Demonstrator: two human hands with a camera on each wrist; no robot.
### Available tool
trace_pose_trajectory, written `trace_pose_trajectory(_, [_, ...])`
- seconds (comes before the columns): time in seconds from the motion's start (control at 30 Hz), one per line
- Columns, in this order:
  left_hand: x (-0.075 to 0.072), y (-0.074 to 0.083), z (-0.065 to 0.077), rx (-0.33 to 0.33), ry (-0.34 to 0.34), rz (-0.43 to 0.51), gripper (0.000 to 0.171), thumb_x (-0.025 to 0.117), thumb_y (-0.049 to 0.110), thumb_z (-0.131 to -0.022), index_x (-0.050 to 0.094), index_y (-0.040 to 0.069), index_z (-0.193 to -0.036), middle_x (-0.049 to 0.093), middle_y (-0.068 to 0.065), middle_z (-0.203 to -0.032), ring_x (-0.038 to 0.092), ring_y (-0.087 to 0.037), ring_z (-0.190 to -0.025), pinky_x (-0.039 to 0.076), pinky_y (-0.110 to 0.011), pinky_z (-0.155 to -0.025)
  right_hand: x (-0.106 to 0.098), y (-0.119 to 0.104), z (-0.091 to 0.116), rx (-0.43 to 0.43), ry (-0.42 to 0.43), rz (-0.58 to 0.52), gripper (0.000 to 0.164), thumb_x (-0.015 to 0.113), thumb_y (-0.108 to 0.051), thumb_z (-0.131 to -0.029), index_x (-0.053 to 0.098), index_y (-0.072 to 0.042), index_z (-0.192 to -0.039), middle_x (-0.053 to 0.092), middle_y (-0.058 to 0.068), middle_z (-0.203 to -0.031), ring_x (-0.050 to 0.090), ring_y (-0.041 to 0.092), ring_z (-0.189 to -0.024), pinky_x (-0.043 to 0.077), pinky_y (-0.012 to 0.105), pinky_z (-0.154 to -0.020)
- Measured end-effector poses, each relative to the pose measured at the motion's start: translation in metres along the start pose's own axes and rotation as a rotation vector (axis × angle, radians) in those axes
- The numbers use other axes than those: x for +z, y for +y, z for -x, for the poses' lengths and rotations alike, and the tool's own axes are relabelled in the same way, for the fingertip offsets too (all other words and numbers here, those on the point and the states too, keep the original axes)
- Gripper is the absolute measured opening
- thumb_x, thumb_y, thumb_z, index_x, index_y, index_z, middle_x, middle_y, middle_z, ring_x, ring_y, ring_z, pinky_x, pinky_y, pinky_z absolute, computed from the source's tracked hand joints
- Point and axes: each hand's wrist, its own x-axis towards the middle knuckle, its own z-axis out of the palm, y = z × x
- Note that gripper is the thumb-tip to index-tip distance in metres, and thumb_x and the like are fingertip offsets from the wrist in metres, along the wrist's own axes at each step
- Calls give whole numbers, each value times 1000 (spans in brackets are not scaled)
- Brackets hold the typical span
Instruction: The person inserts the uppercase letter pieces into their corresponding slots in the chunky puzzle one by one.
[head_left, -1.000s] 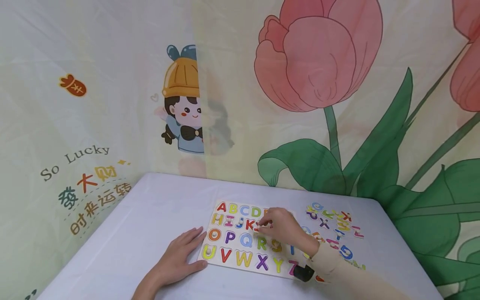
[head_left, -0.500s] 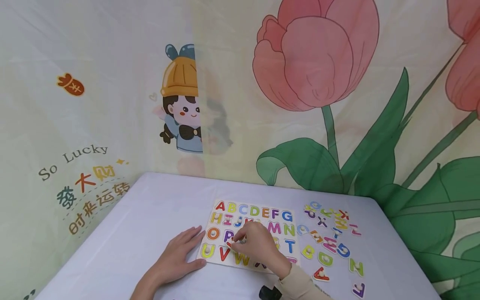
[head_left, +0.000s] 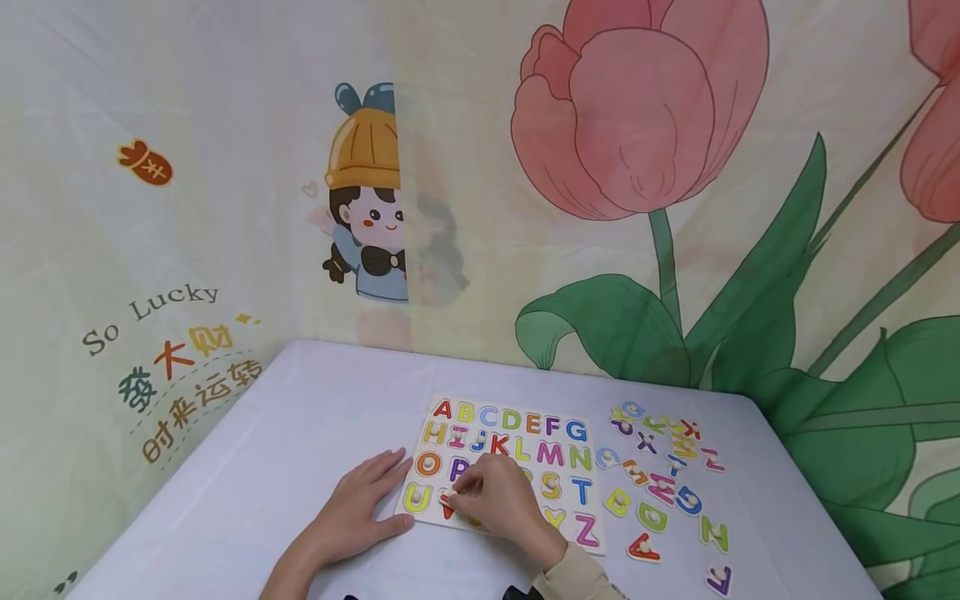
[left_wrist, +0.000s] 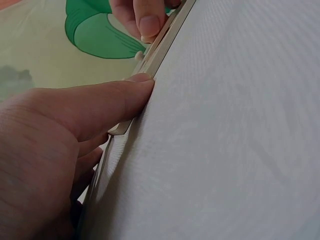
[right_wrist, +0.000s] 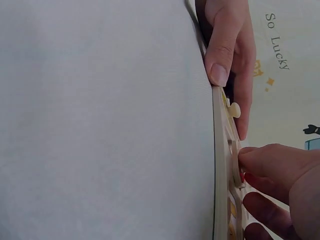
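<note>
A white wooden alphabet puzzle board (head_left: 589, 546) lies on the table, with colored letters in rows. My right hand (head_left: 504, 500) pinches a red V puzzle piece (right_wrist: 242, 177) over the V spot near the board's front left. In the right wrist view, the piece's pale wooden edge shows right at the board's surface, its face mostly hidden by the fingers. My left hand (head_left: 360, 504) rests flat at the board's left side, fingers spread, thumb (left_wrist: 120, 100) against the front left corner. Next to it sits the yellow U piece (head_left: 417, 498) with its knob.
Several loose letter pieces lie right of the board, among them a red A (head_left: 643, 548), a green D (head_left: 652, 517), a blue G (head_left: 687, 500) and a green N (head_left: 714, 534). Behind the white table (head_left: 352, 383) hangs a printed cloth (head_left: 465, 167) with tulips.
My right hand has moved from the board's upper middle to its front left, carrying the red piece and uncovering the letters on the right. The left hand has stayed at the corner.
</note>
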Motion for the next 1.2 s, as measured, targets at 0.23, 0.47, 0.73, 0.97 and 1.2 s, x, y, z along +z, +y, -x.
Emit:
trace_pose_trajectory(0.23, [1, -1, -1, -22, -12, -7, 86, 74, 62, -91, 50, 19, -161, 39, -2, -171, 29, -35, -159, 27, -66, -124, 4, 3, 1, -34, 26, -21, 7, 91, -28, -86, 87, -23, -89, 60, -18, -76, 51, 3, -72, 43, 21, -65])
trace_pose_trajectory(0.47, [-1, 0, 0, -36, -17, -1, 86, 75, 62, -90, 50, 18, -161, 39, -3, -171, 29, -34, -159, 26, -66, -124, 12, 3, 2, 10, 73, -29, 9, 92, -33, -84, 86, -27, -84, 59, -17, -75, 49, 4, -72, 41, 22, -66])
trace_pose_trajectory(0.73, [0, -1, -1, -24, -11, -12, 86, 74, 62, -91, 50, 18, -161, 39, -3, -170, 30, -34, -159, 27, -66, -124, 20, 2, 5, 69, 122, -21, 16, 96, -37, -78, 81, -32, -75, 58, -13, -75, 46, 6, -78, 38, 25, -68])
trace_pose_trajectory(0.97, [0, 0, -1, -39, -23, -12, 87, 73, 64, -91, 49, 19, -161, 38, -1, -171, 28, -34, -160, 26, -66, -125, 21, 2, 8, 74, 149, -10, 18, 96, -40, -77, 80, -32, -75, 56, -11, -78, 44, 7, -77, 37, 25, -67])
trace_pose_trajectory(1.2, [-2, 0, -1, -29, -21, -9, 86, 74, 63, -91, 49, 19, -161, 38, -2, -171, 29, -35, -159, 26, -67, -124, 24, 4, 10, 61, 177, -47, 18, 96, -41, -76, 81, -31, -77, 57, -12, -82, 44, 6, -79, 35, 25, -70])
